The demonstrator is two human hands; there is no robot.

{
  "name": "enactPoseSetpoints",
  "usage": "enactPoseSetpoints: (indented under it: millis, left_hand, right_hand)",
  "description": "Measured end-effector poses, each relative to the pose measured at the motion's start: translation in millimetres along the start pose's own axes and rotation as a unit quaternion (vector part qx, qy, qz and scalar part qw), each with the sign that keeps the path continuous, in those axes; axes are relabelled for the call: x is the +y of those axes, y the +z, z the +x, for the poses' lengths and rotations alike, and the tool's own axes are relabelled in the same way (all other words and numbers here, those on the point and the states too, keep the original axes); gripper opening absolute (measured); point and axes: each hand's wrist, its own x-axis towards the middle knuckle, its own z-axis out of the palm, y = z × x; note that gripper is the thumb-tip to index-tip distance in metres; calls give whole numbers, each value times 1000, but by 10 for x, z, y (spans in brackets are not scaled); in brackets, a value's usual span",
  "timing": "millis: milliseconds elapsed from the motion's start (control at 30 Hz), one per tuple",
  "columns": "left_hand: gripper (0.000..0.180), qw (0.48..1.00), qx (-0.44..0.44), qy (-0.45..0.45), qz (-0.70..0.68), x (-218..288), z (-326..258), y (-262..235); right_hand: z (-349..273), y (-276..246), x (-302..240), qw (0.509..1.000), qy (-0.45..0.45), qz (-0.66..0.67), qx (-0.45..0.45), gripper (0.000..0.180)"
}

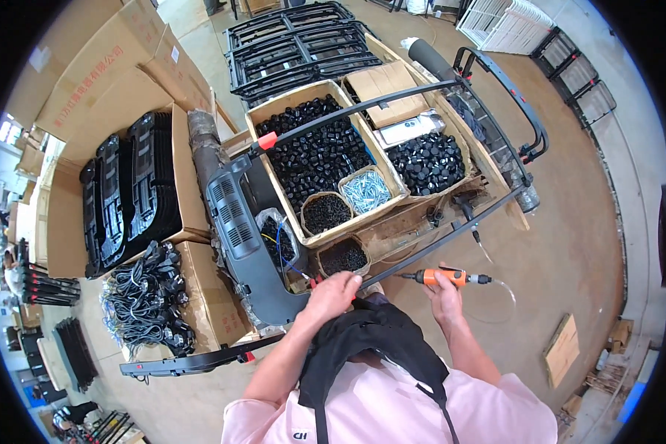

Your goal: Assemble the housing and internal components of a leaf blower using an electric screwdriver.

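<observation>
My right hand (pixel 447 302) is wrapped round an orange air screwdriver (pixel 444 277), its bit pointing left toward my other hand. A thin clear hose runs from the tool's rear. At the near end of a black tubular frame (pixel 438 242), my left hand (pixel 334 296) has its fingers closed; what they pinch is hidden. The frame carries a black vented plastic panel (pixel 237 222) at its left side. Beside my left hand a small red part and thin coloured wires show. Just beyond it stands a small tub of black screws (pixel 344 255).
Behind the frame, wooden trays hold black plastic caps (pixel 314 140), silvery screws (pixel 365 190) and round black knobs (pixel 428 159). At left, cartons (pixel 189 163) hold black panels and bundled cables (pixel 152 296). Stacked black frames (pixel 296 48) stand at the back. A wooden board (pixel 562 349) lies at right.
</observation>
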Motion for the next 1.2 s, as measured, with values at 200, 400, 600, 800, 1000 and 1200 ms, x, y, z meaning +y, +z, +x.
enactPoseSetpoints:
  millis: [200,400,600,800,1000,1200]
  left_hand:
    - [80,973,-28,-172,151,243,191,228]
    - [84,952,26,-253,173,556,237,318]
    - [71,949,61,-251,180,538,232,367]
    - [66,945,80,-264,177,541,266,357]
    - [66,950,97,-256,152,493,206,338]
    - [63,955,86,-254,127,534,107,332]
  right_hand:
    - [1451,-122,594,985,112,130,36,23]
    - [2240,64,1084,980,182,83,-14,37]
    - [2292,-77,1177,922,324,-56,-206,38]
    - [1217,144,-122,706,292,-509,-397,32]
    - [873,1164,-1148,556,192,-560,-583,33]
    - [1836,2585,-1257,652,-240,-495,-522,28]
